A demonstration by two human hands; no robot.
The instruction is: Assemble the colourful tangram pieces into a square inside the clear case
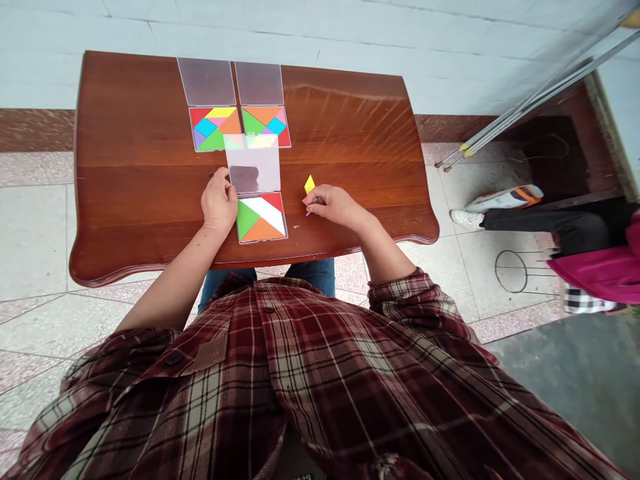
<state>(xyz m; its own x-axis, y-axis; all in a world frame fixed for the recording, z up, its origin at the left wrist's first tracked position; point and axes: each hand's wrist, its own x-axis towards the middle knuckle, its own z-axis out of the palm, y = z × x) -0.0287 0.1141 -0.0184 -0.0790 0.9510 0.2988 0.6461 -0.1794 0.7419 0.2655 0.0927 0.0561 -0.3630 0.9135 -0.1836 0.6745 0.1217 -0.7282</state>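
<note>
A clear tangram box (261, 217) lies near the front edge of the wooden table (140, 193), holding green, red and orange pieces with a white gap. Its open lid (253, 168) stands up behind it. My left hand (219, 202) rests against the box's left side, fingers curled at the lid's corner. My right hand (336, 204) lies to the right of the box, fingers pinched on small pieces: a blue and a purple edge show under the fingertips. A yellow piece (309, 184) sits just beyond those fingertips.
Two more open tangram boxes (216, 127) (265, 125), filled with coloured pieces, lie at the back of the table with their lids flat behind them. Another person's legs and shoe (505, 210) are on the floor at right, beside metal rods (505, 127).
</note>
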